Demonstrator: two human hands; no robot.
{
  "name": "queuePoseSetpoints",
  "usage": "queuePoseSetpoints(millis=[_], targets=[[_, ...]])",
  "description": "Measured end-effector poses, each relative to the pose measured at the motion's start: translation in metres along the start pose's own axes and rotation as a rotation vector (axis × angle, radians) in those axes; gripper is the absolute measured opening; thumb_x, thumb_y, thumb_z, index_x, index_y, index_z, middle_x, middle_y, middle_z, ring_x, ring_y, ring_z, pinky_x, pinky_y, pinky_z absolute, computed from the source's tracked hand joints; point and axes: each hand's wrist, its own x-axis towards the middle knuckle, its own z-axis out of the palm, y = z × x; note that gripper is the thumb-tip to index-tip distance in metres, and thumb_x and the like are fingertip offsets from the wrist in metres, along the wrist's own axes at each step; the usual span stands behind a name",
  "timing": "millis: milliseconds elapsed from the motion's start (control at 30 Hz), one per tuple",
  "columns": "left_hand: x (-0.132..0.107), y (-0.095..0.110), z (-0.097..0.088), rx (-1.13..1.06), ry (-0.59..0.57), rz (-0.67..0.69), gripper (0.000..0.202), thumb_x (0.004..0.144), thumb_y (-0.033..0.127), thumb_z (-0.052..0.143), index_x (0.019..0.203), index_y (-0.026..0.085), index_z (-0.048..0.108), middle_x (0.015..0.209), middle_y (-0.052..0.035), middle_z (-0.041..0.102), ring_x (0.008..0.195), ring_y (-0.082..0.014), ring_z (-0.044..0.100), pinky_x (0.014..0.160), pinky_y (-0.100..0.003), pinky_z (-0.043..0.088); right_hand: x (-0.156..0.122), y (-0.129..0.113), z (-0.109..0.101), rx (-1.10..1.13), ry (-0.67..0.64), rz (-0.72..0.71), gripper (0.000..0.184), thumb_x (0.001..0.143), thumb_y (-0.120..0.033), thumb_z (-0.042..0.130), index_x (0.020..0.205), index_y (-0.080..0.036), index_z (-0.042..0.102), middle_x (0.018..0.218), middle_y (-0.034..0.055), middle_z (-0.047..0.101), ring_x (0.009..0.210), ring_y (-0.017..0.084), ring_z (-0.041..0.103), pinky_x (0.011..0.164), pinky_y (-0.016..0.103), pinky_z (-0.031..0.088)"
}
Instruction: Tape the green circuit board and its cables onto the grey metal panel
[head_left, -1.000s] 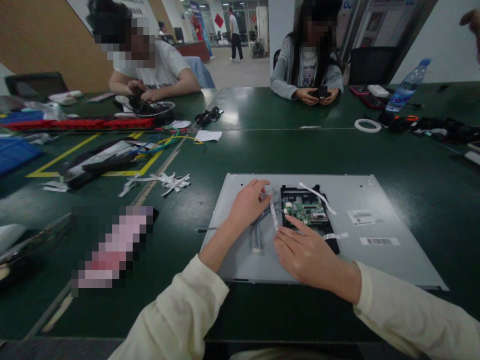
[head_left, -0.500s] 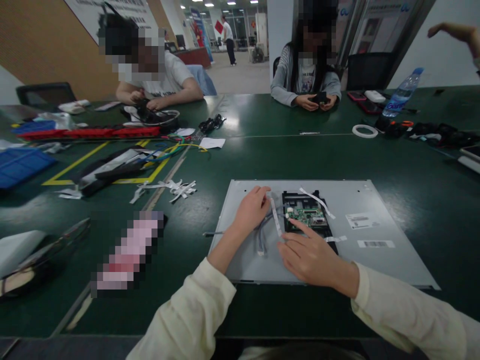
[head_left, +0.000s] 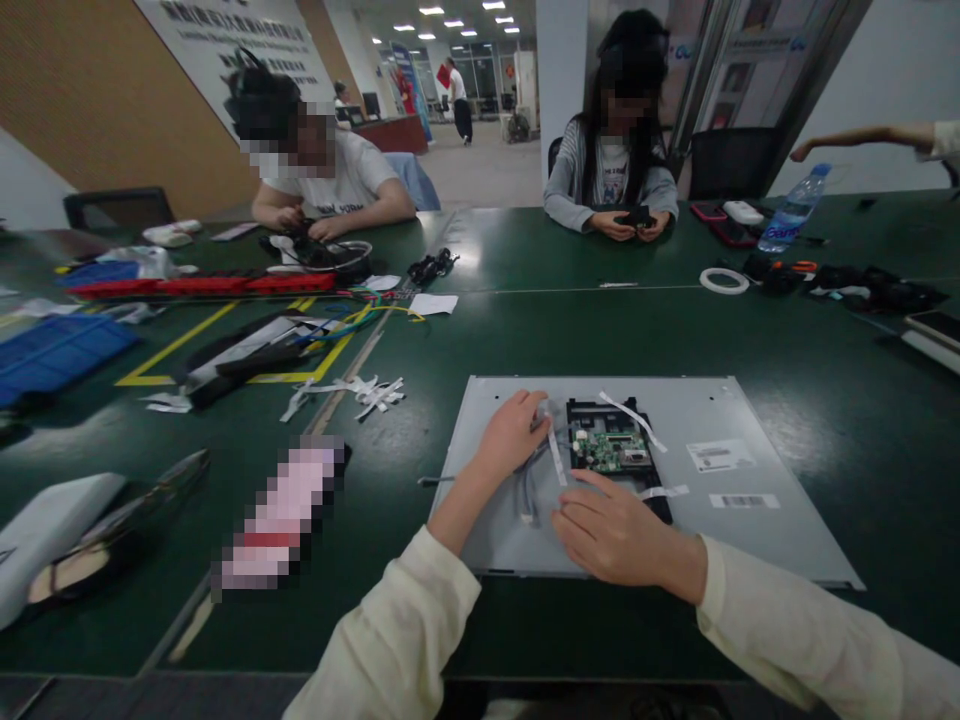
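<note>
A grey metal panel [head_left: 495, 550] lies flat on the table, with a green circuit board [head_left: 609, 452] in a black frame [head_left: 660, 505] on its back. My left hand [head_left: 511, 440] rests over the panel's left part, fingers closed by the upper end of a white tape strip [head_left: 557, 455] and the grey cables [head_left: 527, 490]. What its fingertips hold is hidden. My right hand [head_left: 626, 530] is over the panel's near side, index finger stretched toward the board's lower left edge, other fingers loosely bent. Nothing shows in it. More white tape [head_left: 634, 420] crosses the frame.
Left of the panel are a pink blurred flat object [head_left: 289, 515], scraps of white tape [head_left: 379, 395] and a blue tray [head_left: 67, 350]. A tape roll [head_left: 724, 281] and a water bottle [head_left: 795, 210] stand farther right. Two people sit across the table.
My right index finger has drawn back from the white connector at the board's left edge. The cable stretch leading to that connector no longer shows there. The view has shifted slightly.
</note>
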Motion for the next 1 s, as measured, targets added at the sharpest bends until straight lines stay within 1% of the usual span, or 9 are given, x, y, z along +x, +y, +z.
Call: queuePoseSetpoints(millis=[133, 267, 367, 467, 567, 700, 833, 1000], targets=[[0.0, 0.001, -0.002, 0.023, -0.019, 0.022, 0.031, 0.084, 0.024, 0.054, 0.115, 0.021, 0.054, 0.091, -0.004, 0.055, 0.08, -0.0176, 0.057, 0.073, -0.029, 0.046, 0.0, 0.0, 0.002, 0.031, -0.041, -0.025, 0.012, 0.088, -0.014, 0.047, 0.085, -0.014, 0.059, 0.081, 0.0065, 0.064, 0.085, 0.016, 0.059, 0.096, 0.039, 0.041], [0.0, 0.004, -0.006, 0.033, -0.046, 0.086, 0.032, 0.087, 0.035, 0.053, 0.117, 0.022, 0.054, 0.095, -0.005, 0.055, 0.084, -0.0189, 0.057, 0.076, -0.03, 0.046, 0.002, 0.003, 0.003, 0.09, -0.07, -0.106, 0.016, 0.089, -0.017, 0.048, 0.1, -0.014, 0.059, 0.092, 0.007, 0.064, 0.093, 0.016, 0.058, 0.094, 0.037, 0.042], [0.0, 0.006, -0.01, 0.032, -0.089, 0.139, 0.038, 0.087, 0.041, 0.053, 0.12, 0.023, 0.052, 0.1, -0.0056, 0.055, 0.088, -0.02, 0.057, 0.079, -0.032, 0.045, 0.003, 0.005, 0.003, 0.132, -0.096, -0.134, 0.019, 0.09, -0.019, 0.047, 0.104, -0.015, 0.059, 0.096, 0.0069, 0.064, 0.095, 0.016, 0.057, 0.091, 0.034, 0.043], [0.002, 0.005, -0.013, 0.033, -0.13, 0.162, 0.042, 0.085, 0.04, 0.057, 0.122, 0.023, 0.05, 0.102, -0.0057, 0.055, 0.093, -0.021, 0.056, 0.083, -0.033, 0.045, 0.004, 0.007, 0.003, 0.153, -0.112, -0.135, 0.018, 0.091, -0.019, 0.046, 0.103, -0.015, 0.059, 0.096, 0.0067, 0.064, 0.095, 0.015, 0.057, 0.09, 0.032, 0.043], [0.005, 0.002, -0.015, 0.011, -0.163, 0.174, 0.04, 0.086, 0.038, 0.055, 0.123, 0.023, 0.05, 0.102, -0.0058, 0.054, 0.095, -0.021, 0.055, 0.084, -0.033, 0.044, 0.004, 0.009, 0.003, 0.17, -0.138, -0.132, 0.017, 0.093, -0.019, 0.044, 0.1, -0.015, 0.059, 0.096, 0.0057, 0.063, 0.094, 0.015, 0.056, 0.088, 0.03, 0.043], [0.008, -0.001, -0.016, -0.026, -0.198, 0.194, 0.038, 0.087, 0.035, 0.054, 0.123, 0.024, 0.051, 0.102, -0.0053, 0.054, 0.095, -0.0204, 0.054, 0.084, -0.032, 0.044, 0.004, 0.01, 0.004, 0.181, -0.192, -0.13, 0.017, 0.094, -0.019, 0.042, 0.091, -0.015, 0.059, 0.097, 0.0061, 0.062, 0.095, 0.014, 0.055, 0.088, 0.03, 0.042], [0.01, 0.0, -0.014, -0.039, -0.217, 0.19, 0.041, 0.086, 0.034, 0.056, 0.125, 0.025, 0.049, 0.1, -0.0051, 0.053, 0.092, -0.0201, 0.053, 0.082, -0.032, 0.044, 0.002, 0.011, 0.006, 0.193, -0.196, -0.134, 0.02, 0.095, -0.018, 0.041, 0.086, -0.015, 0.058, 0.097, 0.0057, 0.061, 0.094, 0.015, 0.054, 0.088, 0.031, 0.042], [0.009, 0.001, -0.012, -0.04, -0.217, 0.188, 0.041, 0.086, 0.035, 0.056, 0.125, 0.023, 0.049, 0.096, -0.0043, 0.052, 0.088, -0.0195, 0.053, 0.078, -0.03, 0.044, 0.0, 0.01, 0.005, 0.19, -0.203, -0.133, 0.022, 0.095, -0.018, 0.039, 0.086, -0.014, 0.059, 0.099, 0.006, 0.061, 0.093, 0.015, 0.054, 0.088, 0.031, 0.042]])
